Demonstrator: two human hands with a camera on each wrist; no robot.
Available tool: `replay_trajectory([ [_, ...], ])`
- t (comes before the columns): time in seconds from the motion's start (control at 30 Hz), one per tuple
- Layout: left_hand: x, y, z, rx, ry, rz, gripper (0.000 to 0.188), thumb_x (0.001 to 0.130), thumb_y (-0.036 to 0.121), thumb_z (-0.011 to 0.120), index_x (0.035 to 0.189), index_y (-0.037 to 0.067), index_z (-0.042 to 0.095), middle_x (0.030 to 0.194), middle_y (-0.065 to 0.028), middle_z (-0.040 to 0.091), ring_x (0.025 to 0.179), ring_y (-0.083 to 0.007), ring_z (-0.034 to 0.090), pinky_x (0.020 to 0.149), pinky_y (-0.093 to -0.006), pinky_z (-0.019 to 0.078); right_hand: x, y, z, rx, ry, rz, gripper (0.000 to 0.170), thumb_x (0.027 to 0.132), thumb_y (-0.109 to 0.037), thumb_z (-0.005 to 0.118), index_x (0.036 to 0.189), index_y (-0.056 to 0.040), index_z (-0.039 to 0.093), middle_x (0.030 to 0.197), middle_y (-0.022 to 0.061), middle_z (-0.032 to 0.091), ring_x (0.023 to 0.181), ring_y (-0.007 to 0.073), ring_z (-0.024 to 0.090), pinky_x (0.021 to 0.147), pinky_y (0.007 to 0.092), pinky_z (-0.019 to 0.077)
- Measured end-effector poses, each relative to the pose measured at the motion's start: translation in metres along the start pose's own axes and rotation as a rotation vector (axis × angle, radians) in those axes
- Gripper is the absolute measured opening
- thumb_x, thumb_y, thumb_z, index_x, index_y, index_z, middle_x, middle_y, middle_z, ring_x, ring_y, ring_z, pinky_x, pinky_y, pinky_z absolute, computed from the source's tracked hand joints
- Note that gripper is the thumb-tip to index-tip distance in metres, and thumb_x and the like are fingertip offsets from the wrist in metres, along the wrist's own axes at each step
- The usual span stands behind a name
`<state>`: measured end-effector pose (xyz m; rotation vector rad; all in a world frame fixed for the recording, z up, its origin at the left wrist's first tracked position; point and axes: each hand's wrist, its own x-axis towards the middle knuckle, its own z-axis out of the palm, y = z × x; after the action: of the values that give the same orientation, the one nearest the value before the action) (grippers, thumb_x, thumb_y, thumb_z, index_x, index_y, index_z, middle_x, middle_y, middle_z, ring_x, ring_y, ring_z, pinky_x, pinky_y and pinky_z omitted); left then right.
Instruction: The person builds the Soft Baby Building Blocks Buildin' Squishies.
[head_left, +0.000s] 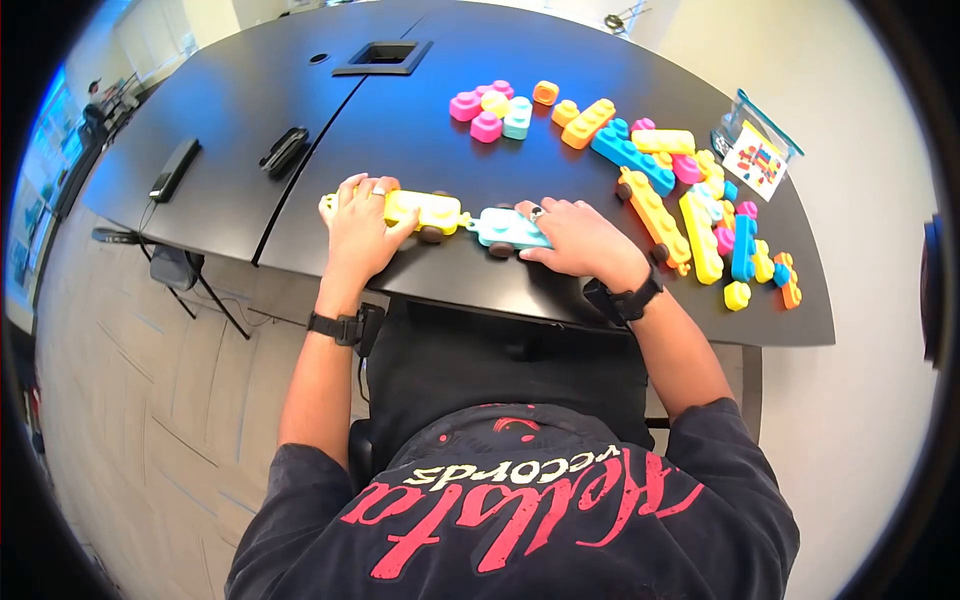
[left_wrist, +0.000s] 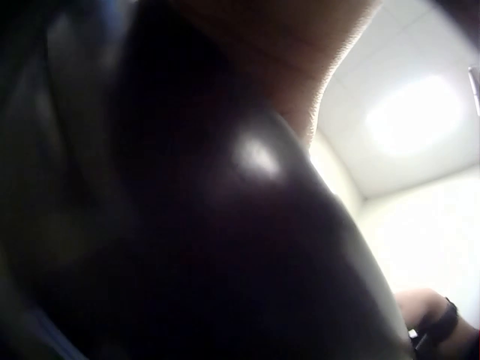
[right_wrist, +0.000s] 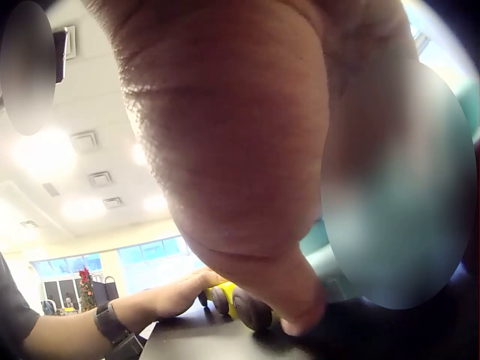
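A yellow wheeled toy car (head_left: 432, 211) with dark wheels stands near the table's front edge. My left hand (head_left: 358, 228) grips its left end, thumb along the near side. Just right of it stands a light teal wheeled car (head_left: 500, 228), their ends meeting at the small couplings between them. Over the teal car's right part lies my right hand (head_left: 592, 243), its fingers on top and thumb on the near side, hiding that end. In the right wrist view, the right thumb (right_wrist: 300, 300) overlaps the yellow car's wheels. A dark blur fills most of the left wrist view.
Pink, yellow and teal blocks (head_left: 486, 126) are grouped farther back. Many colourful blocks, an orange wheeled base (head_left: 655, 220) and a clear bag with a picture card (head_left: 757, 160) occupy the table's right side. Black devices (head_left: 285, 152) and a recessed socket box (head_left: 384, 58) are at left and back.
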<state>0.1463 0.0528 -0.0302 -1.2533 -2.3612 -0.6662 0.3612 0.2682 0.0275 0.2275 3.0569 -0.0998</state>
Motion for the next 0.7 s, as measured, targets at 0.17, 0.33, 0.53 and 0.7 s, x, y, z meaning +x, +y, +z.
replay_trajectory([
  [0.17,-0.002,0.011,0.007,-0.029,0.033,0.007,0.039,0.088,0.039,0.065,0.114,0.01,0.065,0.116,-0.0121,0.064,0.129,-0.0366,0.048,0.105,-0.0524,0.0381,-0.008,0.001,0.005,0.06,0.141,0.025,0.057,0.094,-0.038,0.063,0.141,-0.0083,0.048,0.107,0.0162,0.062,0.107,0.0338,0.061,0.09,0.0463,0.0464],
  [0.33,0.0,0.021,0.01,-0.008,0.024,0.024,0.038,0.089,0.038,0.064,0.115,0.011,0.065,0.118,-0.0131,0.061,0.13,-0.0379,0.046,0.106,-0.0532,0.0374,-0.003,-0.004,0.005,0.061,0.057,0.115,0.058,0.094,-0.039,0.063,0.142,-0.0092,0.05,0.11,0.0158,0.066,0.107,0.0318,0.064,0.092,0.0469,0.0474],
  [0.53,0.007,0.017,0.018,-0.044,0.0,0.053,0.036,0.091,0.037,0.062,0.117,0.012,0.064,0.123,-0.013,0.059,0.133,-0.0378,0.043,0.107,-0.0531,0.0359,-0.006,0.0,0.003,0.017,-0.045,0.125,0.059,0.092,-0.037,0.065,0.14,-0.0071,0.047,0.107,0.0167,0.066,0.108,0.0328,0.063,0.091,0.0469,0.0452],
  [0.7,0.005,0.022,0.015,-0.026,-0.035,0.013,0.036,0.091,0.037,0.063,0.119,0.014,0.063,0.128,-0.011,0.057,0.137,-0.0354,0.041,0.108,-0.0573,0.033,0.003,-0.002,0.006,-0.026,-0.044,0.144,0.065,0.092,-0.039,0.064,0.146,-0.0085,0.047,0.119,0.0178,0.064,0.116,0.0327,0.06,0.097,0.0473,0.0447],
])
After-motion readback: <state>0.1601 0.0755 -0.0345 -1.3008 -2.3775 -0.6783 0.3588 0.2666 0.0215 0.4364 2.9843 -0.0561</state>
